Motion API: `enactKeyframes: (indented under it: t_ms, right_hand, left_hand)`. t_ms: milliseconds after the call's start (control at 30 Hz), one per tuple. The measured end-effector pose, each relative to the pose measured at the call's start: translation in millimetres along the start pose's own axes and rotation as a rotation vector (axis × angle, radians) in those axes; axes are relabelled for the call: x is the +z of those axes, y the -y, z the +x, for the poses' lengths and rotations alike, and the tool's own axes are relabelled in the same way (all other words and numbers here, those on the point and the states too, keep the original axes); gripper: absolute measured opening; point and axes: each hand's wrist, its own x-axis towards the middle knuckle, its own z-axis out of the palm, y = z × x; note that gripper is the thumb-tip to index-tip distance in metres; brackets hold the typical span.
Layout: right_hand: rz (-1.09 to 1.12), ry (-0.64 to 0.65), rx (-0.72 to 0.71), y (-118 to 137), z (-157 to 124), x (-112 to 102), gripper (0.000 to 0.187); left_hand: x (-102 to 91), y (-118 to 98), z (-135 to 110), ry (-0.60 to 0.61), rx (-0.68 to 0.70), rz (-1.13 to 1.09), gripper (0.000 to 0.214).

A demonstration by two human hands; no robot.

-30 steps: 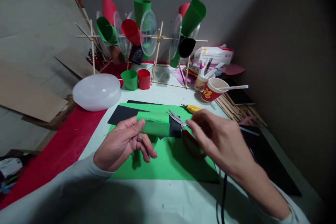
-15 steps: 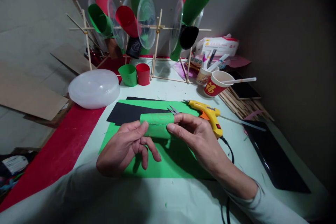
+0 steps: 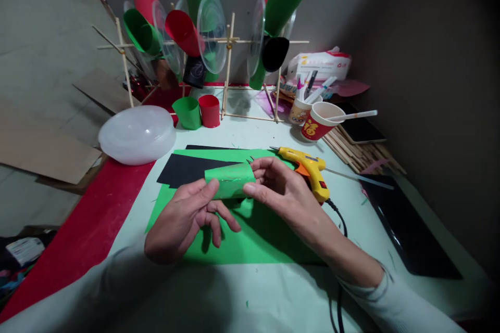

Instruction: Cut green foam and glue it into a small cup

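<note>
A rolled green paper tube (image 3: 230,181) is held up on its side, a shiny seam running along the face toward me. My left hand (image 3: 189,216) pinches its left end between thumb and fingers, the lower fingers hanging loose. At the right end, my right hand (image 3: 289,200) grips it with the thumb in front and the fingertips at the rim. Beneath the tube lie a green sheet (image 3: 258,242) and black paper strips (image 3: 195,168). Scissor tips poke out behind the tube, mostly hidden. Beyond my right hand rests a yellow hot glue gun (image 3: 308,166).
A stick frame (image 3: 230,62) carrying clear discs and coloured tubes stands at the back. Green (image 3: 187,114) and red paper cups (image 3: 210,112) sit before it. Stacked clear lids (image 3: 136,135) are left; a red paper cup with a glue stick (image 3: 318,125) and a black panel (image 3: 414,234) are right.
The tube has tilted slightly, its right end rising. My right thumb has slid a little left, and the view has shifted slightly.
</note>
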Motion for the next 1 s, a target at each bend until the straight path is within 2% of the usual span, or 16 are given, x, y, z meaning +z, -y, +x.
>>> enactKeyframes:
  t_ms: [200, 433, 533, 733, 867, 1000]
  right_hand:
    - [-0.177, -0.151, -0.090, -7.7, -0.3, 11.5, 0.039]
    - [-0.069, -0.090, -0.110, -4.8, 2.4, 2.2, 0.029]
    - [-0.084, -0.090, -0.097, -4.5, 4.5, -6.0, 0.021]
    - [-0.080, -0.262, -0.208, -1.1, 8.9, -24.5, 0.009]
    - [-0.073, -0.212, -0.286, 2.3, 4.8, -27.7, 0.008]
    - [-0.056, -0.143, -0.278, 1.7, 0.5, -24.9, 0.007]
  left_hand:
    - [5.4, 8.7, -2.8, 0.060, -0.043, 0.209, 0.032]
    - [3.8, 12.8, -1.9, 0.028, -0.008, 0.273, 0.031]
    - [2.9, 12.4, -0.9, 0.031, -0.016, 0.227, 0.028]
    - [-0.3, 2.6, -0.3, 0.013, -0.045, 0.005, 0.031]
    - [-1.6, -3.1, 2.2, 0.043, -0.084, -0.137, 0.033]
    - [-3.9, -5.4, 5.1, 0.068, -0.135, -0.222, 0.050]
